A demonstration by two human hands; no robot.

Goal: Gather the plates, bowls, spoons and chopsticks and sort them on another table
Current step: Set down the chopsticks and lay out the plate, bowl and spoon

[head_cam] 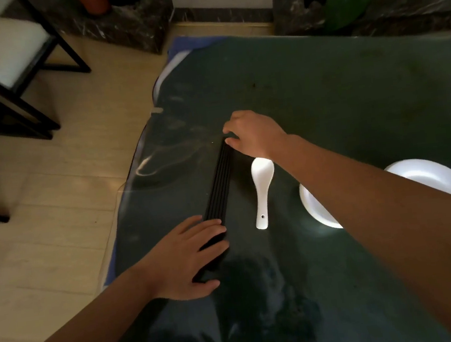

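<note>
- Head view showed the counter, a dark glossy top that filled the centre and right of the frame, with pale floor at the left.
- A white bowl sat at the right edge, partly hidden by the right forearm; whether a plate lay beneath it could not be told.
- The chopsticks, a flat row of black sticks pressed side by side, lay at mid-frame with their long axis running from lower left to upper right.
- The left hand lay spread and flat over the near end of the row, fingers across the sticks.
- The right hand sat at the far end, its grip pinching or nudging the tips; a full closure could not be told.
- Each hand held one end, so squaring the row looked likely.
- A white spoon lay just beside the row, roughly parallel, nearer the right hand.
</note>
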